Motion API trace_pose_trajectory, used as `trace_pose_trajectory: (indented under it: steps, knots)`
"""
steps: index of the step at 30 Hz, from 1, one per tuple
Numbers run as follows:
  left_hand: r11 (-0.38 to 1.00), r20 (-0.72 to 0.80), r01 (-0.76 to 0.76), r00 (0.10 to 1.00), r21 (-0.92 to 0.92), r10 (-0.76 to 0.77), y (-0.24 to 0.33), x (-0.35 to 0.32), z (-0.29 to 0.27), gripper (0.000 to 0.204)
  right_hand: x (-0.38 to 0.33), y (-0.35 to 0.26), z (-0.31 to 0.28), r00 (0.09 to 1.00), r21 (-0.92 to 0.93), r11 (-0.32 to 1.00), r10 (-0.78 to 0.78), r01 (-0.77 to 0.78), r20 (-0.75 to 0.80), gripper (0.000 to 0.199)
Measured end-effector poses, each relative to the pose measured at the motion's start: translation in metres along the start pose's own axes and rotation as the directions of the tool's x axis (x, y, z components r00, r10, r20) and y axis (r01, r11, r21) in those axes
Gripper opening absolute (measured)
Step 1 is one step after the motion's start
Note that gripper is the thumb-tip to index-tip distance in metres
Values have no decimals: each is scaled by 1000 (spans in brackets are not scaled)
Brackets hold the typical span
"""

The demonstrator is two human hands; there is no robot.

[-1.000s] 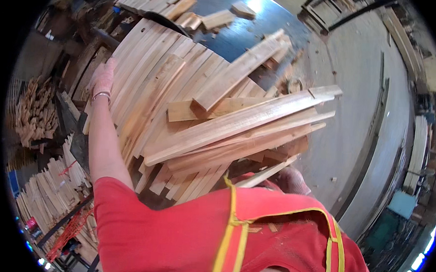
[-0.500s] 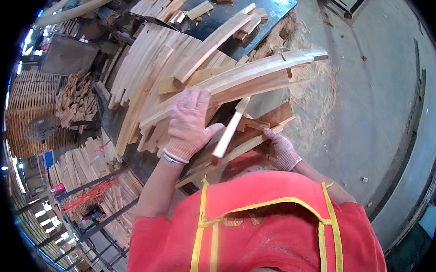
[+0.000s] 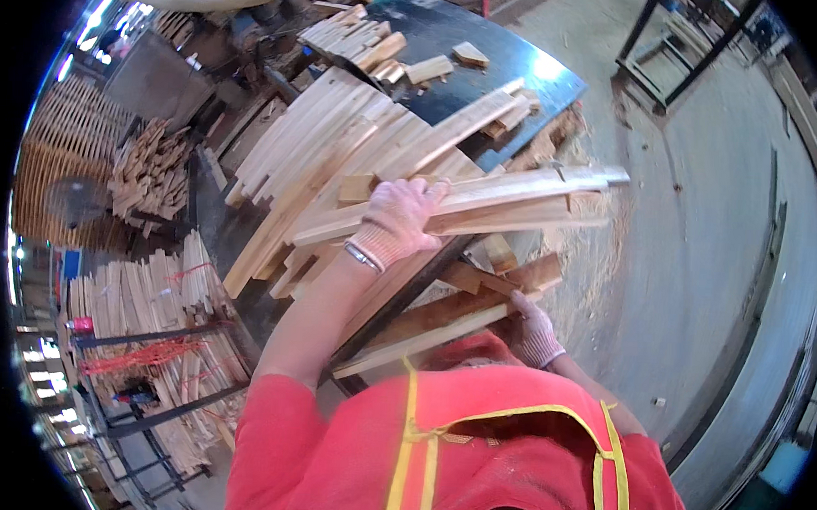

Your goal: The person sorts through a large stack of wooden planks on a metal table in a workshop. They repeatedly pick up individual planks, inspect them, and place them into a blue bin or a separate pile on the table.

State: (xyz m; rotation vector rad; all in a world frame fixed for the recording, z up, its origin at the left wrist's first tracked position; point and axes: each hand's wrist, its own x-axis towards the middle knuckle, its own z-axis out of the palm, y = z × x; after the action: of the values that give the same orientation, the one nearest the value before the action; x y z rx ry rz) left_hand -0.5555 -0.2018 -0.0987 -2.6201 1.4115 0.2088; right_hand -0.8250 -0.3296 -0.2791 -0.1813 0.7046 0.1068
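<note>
My left hand (image 3: 399, 220), in a pale knit glove, lies closed over the near end of a long, slightly curved wooden strip (image 3: 512, 188). Another strip (image 3: 529, 216) runs just beneath it, and a short wood block (image 3: 357, 189) sits beside the fingers. Lower and to the right, my gloved right hand (image 3: 533, 333) grips the edge of a wooden board (image 3: 432, 334) close to my body. Some of its fingers are hidden behind the wood. A small wood piece (image 3: 477, 280) rests against that board, ahead of the right thumb.
Curved strips (image 3: 295, 141) lie stacked on the dark table (image 3: 419, 23), with offcuts (image 3: 430, 69) farther back. A rack of bundled wood (image 3: 151, 308) stands at left. Sawdust (image 3: 600, 254) covers the floor at right; a metal frame (image 3: 658, 65) stands beyond.
The view has shifted. My left hand has moved onto the curved strip and closed. A slim light strip that stood tilted between my hands no longer shows there. My right hand stays by the board.
</note>
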Motion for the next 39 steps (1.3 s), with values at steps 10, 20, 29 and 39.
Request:
trace_pose_trajectory:
  steps: [10,20,29,39]
  knots:
    - [927,-77,59,993,-371,-94,-37,6,-36,37,31,25,7,981,-43,982,-186,183,-55,53]
    - [837,152,127,987,-533,-53,-91,83,2,84,23,34,20,945,-56,973,-232,225,-232,38]
    - [768,-56,-3,997,-640,-43,-55,32,-16,95,4,34,47,911,-52,970,-243,239,-334,32]
    - [819,239,129,971,-560,11,-82,17,2,111,22,37,34,921,13,971,-221,237,-320,35]
